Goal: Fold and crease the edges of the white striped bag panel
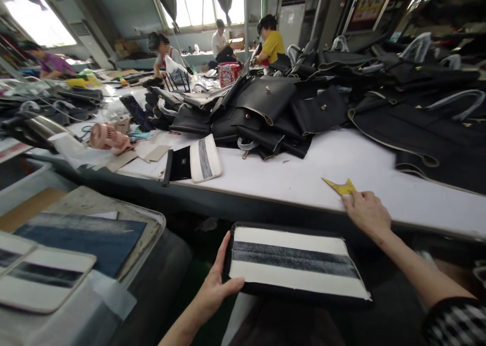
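My left hand (215, 285) grips the left end of a flat, rectangular black bag piece (292, 257), thumb on top. Its upper face is cream-white with a dark, smudged band along the middle, and it sits over my lap, tilted slightly. My right hand (367, 214) is at the front edge of the white table, with its fingers closed on a small yellow pointed tool (343, 186). The tool's kind is not clear from here. A similar black bag piece with a striped white flap (205, 158) lies on the table further left.
Black bags (261, 98) are heaped across the white table (296, 176), with more at right. A pink fan (108, 136) and card pieces (156, 153) are at left. At lower left, a bin (161, 222) holds striped panels (49, 277). Several people work in the background.
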Available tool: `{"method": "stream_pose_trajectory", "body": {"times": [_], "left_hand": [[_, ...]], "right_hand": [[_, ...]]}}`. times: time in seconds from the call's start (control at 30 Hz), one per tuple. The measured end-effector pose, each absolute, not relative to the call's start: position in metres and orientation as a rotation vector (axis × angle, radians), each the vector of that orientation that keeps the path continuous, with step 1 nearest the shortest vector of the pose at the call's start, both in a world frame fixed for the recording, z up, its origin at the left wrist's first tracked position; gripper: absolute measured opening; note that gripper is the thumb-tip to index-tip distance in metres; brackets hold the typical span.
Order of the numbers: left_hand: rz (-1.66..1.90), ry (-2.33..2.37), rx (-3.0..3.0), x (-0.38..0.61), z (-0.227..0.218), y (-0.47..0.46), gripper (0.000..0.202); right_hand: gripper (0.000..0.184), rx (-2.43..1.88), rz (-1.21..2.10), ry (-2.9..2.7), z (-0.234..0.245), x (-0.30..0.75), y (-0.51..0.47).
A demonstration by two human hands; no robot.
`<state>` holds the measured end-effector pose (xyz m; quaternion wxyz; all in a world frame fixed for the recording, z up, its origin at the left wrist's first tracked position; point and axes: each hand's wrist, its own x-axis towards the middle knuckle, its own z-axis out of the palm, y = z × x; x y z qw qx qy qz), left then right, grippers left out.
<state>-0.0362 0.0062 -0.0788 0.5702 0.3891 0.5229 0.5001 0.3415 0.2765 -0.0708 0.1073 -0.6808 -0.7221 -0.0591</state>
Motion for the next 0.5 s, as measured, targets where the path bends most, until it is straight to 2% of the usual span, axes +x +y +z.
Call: {"method": "stream_pose_trajectory", "body": {"times": [0.07,0.13,0.27,0.37,0.5], "left_hand": [[1.214,1.251,0.905,-0.031,-0.082,0.006,0.093],[1.239,1.304,0.946,-0.027,-0.085,0.005,0.087],[1.216,1.454,1.082,-0.028,-0.094,0.003,0.073],[1.19,1.481,1.133,-0.03,-0.098,0.003,0.069],[1.2,1.482,1.163,-0.028,-0.099,0.001,0.069]], "right_hand": [[0.045,-1.973,-0.358,-2.136,-0.07,0.334,0.272],[0.045,-1.87,-0.406,-2.068,-0.064,0.324,0.256],[0.04,-1.432,-0.156,-1.975,-0.042,0.29,0.177],[0.037,-1.048,0.071,-2.157,-0.038,0.247,0.095],[0.036,-0.602,-0.008,-2.362,-0.065,0.183,0.031]]}}
